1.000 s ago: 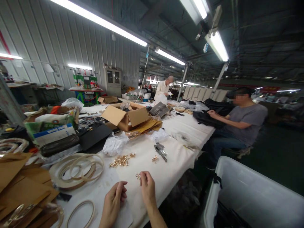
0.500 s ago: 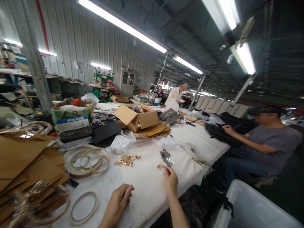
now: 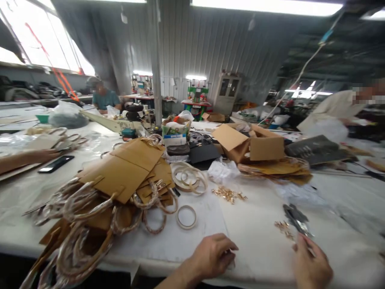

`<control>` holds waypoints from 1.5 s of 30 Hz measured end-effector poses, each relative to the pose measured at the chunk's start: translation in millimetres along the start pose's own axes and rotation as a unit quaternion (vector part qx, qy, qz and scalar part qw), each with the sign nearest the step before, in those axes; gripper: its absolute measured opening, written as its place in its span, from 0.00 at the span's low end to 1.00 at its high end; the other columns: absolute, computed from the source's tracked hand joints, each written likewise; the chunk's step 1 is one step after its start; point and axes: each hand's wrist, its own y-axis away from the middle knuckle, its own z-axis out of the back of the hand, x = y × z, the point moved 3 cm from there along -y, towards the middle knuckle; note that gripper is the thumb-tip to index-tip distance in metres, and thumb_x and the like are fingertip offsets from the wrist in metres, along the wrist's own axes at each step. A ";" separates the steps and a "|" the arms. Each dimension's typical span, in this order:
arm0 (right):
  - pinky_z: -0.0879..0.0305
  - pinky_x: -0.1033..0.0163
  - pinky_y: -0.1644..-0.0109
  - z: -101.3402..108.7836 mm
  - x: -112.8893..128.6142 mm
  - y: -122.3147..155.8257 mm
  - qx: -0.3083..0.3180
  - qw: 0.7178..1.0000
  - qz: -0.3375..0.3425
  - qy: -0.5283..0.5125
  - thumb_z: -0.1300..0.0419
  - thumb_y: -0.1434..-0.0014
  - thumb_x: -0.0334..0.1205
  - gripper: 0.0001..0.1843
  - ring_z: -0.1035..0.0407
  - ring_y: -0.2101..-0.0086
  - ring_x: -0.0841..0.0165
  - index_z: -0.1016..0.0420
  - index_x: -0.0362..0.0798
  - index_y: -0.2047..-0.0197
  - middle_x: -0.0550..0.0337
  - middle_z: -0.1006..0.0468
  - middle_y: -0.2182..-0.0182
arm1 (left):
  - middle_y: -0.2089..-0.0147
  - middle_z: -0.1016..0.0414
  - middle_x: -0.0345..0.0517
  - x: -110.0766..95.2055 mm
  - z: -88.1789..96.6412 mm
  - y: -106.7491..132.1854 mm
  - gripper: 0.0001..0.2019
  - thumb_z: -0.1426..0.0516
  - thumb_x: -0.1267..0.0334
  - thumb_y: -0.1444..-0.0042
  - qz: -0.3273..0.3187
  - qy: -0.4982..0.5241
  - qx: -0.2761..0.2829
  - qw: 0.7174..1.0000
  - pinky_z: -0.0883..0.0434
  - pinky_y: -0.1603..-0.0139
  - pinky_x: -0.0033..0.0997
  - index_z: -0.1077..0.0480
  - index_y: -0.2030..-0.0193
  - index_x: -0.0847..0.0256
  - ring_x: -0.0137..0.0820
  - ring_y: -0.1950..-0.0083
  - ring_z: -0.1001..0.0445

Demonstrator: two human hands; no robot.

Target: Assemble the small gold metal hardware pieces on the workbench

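Head view: looking across a long bench covered in white cloth [image 3: 255, 237], inside a shed with ribbed grey metal walls [image 3: 186, 48].
Left hand: bare left hand [image 3: 210, 257] held low at the bench's front edge; fingers [image 3: 224, 245] curled inward, with any grasp impossible to tell.
Right hand: bare right hand [image 3: 311, 263] at the same edge, well apart from the left; fingers [image 3: 303, 245] bent upward and partly hidden, grasp or release impossible to tell.
Small parts: small cluster of gold metal fittings [image 3: 282, 228] just beside the right fingertips; larger heap of gold metal fittings [image 3: 228, 194] farther back, between both hands and the boxes.
Tool: grey metal hand tool [image 3: 296, 218] lying just beside the small cluster.
Bench middle: thin cream ring [image 3: 186, 217] on a white sheet near the left hand; coiled cream strips [image 3: 189, 178] behind it; stacked brown kraft panels with wrapped handles [image 3: 120, 172] farther left.
Far side: open cardboard box [image 3: 249, 144] behind crumpled white plastic [image 3: 222, 170].
Co-workers: person in a teal shirt [image 3: 104, 98] at the far left; person in a cream shirt [image 3: 331, 108] at the right.
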 end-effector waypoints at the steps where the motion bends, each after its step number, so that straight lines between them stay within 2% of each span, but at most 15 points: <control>1: 0.35 0.42 0.53 -1.5 -0.7 2.8 0.006 1.000 -0.018 -0.005 0.43 0.45 0.62 0.23 0.27 0.64 0.48 0.18 0.57 0.56 0.45 0.20 0.71 | 0.53 0.20 0.49 -0.1 9.7 7.7 0.16 0.41 0.69 0.37 -0.010 0.006 -0.021 1.000 0.24 0.52 0.31 0.26 0.43 0.56 0.36 0.55 0.21; 4: 0.33 0.45 0.57 -9.8 9.8 22.1 0.042 0.995 -0.041 -0.085 0.42 0.43 0.64 0.23 0.27 0.67 0.55 0.18 0.59 0.56 0.46 0.18 0.64 | 0.49 0.21 0.52 5.5 47.4 29.8 0.19 0.47 0.73 0.36 -0.022 -0.018 -0.103 0.994 0.25 0.47 0.35 0.29 0.41 0.56 0.37 0.49 0.23; 6: 0.31 0.51 0.62 -20.9 28.6 46.2 0.093 0.978 -0.037 -0.183 0.38 0.46 0.66 0.29 0.27 0.68 0.59 0.19 0.51 0.53 0.46 0.18 0.58 | 0.47 0.23 0.53 15.8 72.5 40.6 0.21 0.48 0.76 0.38 -0.001 -0.058 -0.148 0.987 0.26 0.44 0.40 0.29 0.41 0.56 0.39 0.46 0.25; 8: 0.32 0.58 0.66 -36.0 56.9 78.2 0.171 0.959 -0.018 -0.225 0.35 0.46 0.66 0.32 0.29 0.69 0.62 0.19 0.46 0.54 0.49 0.19 0.62 | 0.45 0.25 0.53 28.4 90.2 46.1 0.25 0.46 0.78 0.44 0.035 -0.082 -0.166 0.982 0.28 0.41 0.45 0.31 0.40 0.56 0.42 0.43 0.27; 10: 0.31 0.60 0.65 -54.8 92.9 114.7 0.298 0.928 0.025 -0.220 0.33 0.45 0.62 0.28 0.29 0.69 0.63 0.19 0.44 0.57 0.53 0.20 0.68 | 0.45 0.26 0.53 38.9 97.7 46.8 0.30 0.44 0.78 0.49 0.067 -0.086 -0.160 0.981 0.28 0.40 0.47 0.33 0.38 0.58 0.44 0.42 0.28; 12: 0.27 0.60 0.58 -72.9 130.4 150.1 0.424 0.877 0.083 -0.212 0.33 0.42 0.55 0.22 0.26 0.65 0.62 0.19 0.46 0.54 0.52 0.18 0.63 | 0.48 0.25 0.53 44.5 96.8 44.9 0.33 0.43 0.78 0.51 0.086 -0.095 -0.138 0.982 0.28 0.41 0.48 0.35 0.36 0.59 0.45 0.45 0.28; 14: 0.26 0.58 0.54 -87.3 160.4 177.6 0.492 0.835 0.139 -0.203 0.34 0.40 0.49 0.17 0.24 0.60 0.61 0.20 0.48 0.52 0.52 0.18 0.58 | 0.51 0.25 0.52 46.3 92.5 43.1 0.32 0.44 0.78 0.50 0.092 -0.112 -0.118 0.982 0.28 0.43 0.48 0.35 0.36 0.59 0.44 0.48 0.27; 16: 0.25 0.59 0.54 -98.8 177.2 196.9 0.524 0.811 0.180 -0.190 0.35 0.41 0.43 0.15 0.24 0.59 0.61 0.20 0.50 0.51 0.54 0.18 0.56 | 0.52 0.25 0.51 47.0 89.3 42.7 0.31 0.44 0.77 0.48 0.092 -0.122 -0.114 0.982 0.28 0.45 0.46 0.35 0.36 0.58 0.43 0.49 0.27; 20: 0.27 0.61 0.57 -109.2 176.1 217.0 0.514 0.807 0.240 -0.167 0.38 0.42 0.35 0.12 0.25 0.62 0.64 0.20 0.51 0.54 0.57 0.19 0.60 | 0.52 0.24 0.49 50.6 87.8 44.1 0.29 0.44 0.77 0.45 0.093 -0.120 -0.125 0.980 0.27 0.45 0.44 0.35 0.36 0.56 0.41 0.50 0.26; 24: 0.29 0.62 0.58 -108.7 165.3 223.1 0.494 0.810 0.280 -0.145 0.41 0.39 0.34 0.10 0.26 0.64 0.65 0.21 0.51 0.56 0.58 0.20 0.61 | 0.53 0.24 0.49 53.7 87.7 45.0 0.27 0.43 0.76 0.43 0.096 -0.121 -0.127 0.980 0.27 0.46 0.42 0.34 0.37 0.57 0.41 0.50 0.26; 29: 0.30 0.61 0.55 -107.9 166.3 225.9 0.497 0.808 0.289 -0.128 0.41 0.37 0.34 0.10 0.24 0.60 0.63 0.21 0.53 0.54 0.58 0.19 0.61 | 0.53 0.23 0.50 52.1 88.3 45.4 0.20 0.43 0.73 0.38 0.097 -0.126 -0.133 0.978 0.26 0.48 0.41 0.31 0.40 0.56 0.41 0.50 0.25; 33: 0.30 0.61 0.52 -101.9 162.6 228.5 0.491 0.814 0.283 -0.128 0.44 0.35 0.33 0.12 0.24 0.58 0.62 0.23 0.54 0.51 0.58 0.19 0.59 | 0.46 0.24 0.52 52.4 89.4 43.8 0.17 0.44 0.71 0.35 0.084 -0.133 -0.135 0.978 0.26 0.44 0.41 0.30 0.41 0.55 0.41 0.45 0.25; 36: 0.30 0.61 0.52 -94.5 153.8 231.2 0.485 0.822 0.275 -0.113 0.44 0.34 0.34 0.12 0.24 0.58 0.62 0.25 0.54 0.50 0.59 0.19 0.58 | 0.41 0.26 0.52 52.5 91.0 39.3 0.15 0.43 0.70 0.33 0.078 -0.166 -0.111 0.977 0.25 0.44 0.40 0.28 0.42 0.54 0.41 0.43 0.24; 41: 0.30 0.60 0.53 -88.3 140.9 232.9 0.459 0.845 0.258 -0.091 0.45 0.32 0.38 0.11 0.23 0.58 0.62 0.27 0.55 0.48 0.59 0.19 0.58 | 0.40 0.25 0.47 50.1 93.5 29.5 0.07 0.43 0.66 0.31 0.044 -0.232 -0.020 0.972 0.25 0.49 0.38 0.22 0.56 0.54 0.40 0.47 0.24; 45: 0.29 0.59 0.53 -90.3 138.0 232.8 0.444 0.852 0.267 -0.079 0.47 0.30 0.39 0.13 0.24 0.60 0.63 0.28 0.54 0.45 0.58 0.21 0.58 | 0.44 0.23 0.48 51.3 95.3 25.3 0.07 0.42 0.65 0.32 0.026 -0.212 -0.020 0.977 0.26 0.50 0.37 0.21 0.58 0.54 0.40 0.47 0.25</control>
